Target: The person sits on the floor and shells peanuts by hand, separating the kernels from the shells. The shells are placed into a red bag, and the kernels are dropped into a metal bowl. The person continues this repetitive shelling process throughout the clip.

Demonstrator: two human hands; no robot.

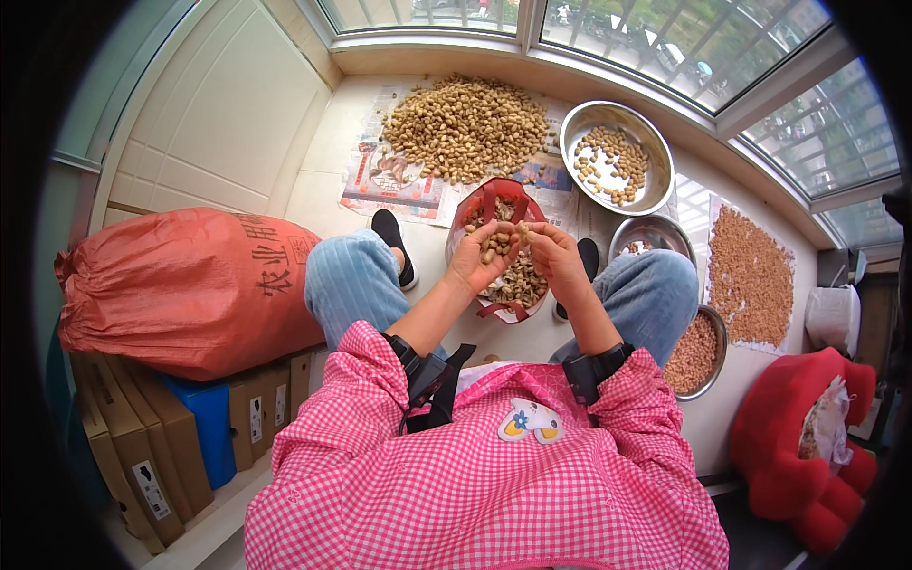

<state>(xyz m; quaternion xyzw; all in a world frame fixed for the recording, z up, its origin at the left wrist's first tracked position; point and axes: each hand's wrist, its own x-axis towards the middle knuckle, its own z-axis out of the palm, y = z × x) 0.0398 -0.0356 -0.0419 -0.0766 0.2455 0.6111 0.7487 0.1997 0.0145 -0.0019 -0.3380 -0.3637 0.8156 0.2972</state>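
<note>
My left hand [476,258] is cupped, palm up, around several unshelled peanuts [494,247] above a red-handled bag. Beside it, my right hand [556,253] pinches a peanut [524,231] between thumb and fingers, close to the left fingertips. Broken peanut shells [520,283] fill much of the bag [456,242], which stands on the floor between my feet. Beyond the bag, a large heap of unshelled peanuts [463,125] lies on newspaper. A wide steel basin [666,153] at the upper right holds more unshelled peanuts.
A smaller steel bowl [666,226] is partly behind my right knee. Another bowl [722,349] holds shelled kernels; more kernels [748,278] are spread on paper. A full red woven sack [185,292] lies left, above cardboard boxes [171,449]. A red plush item [776,434] sits right.
</note>
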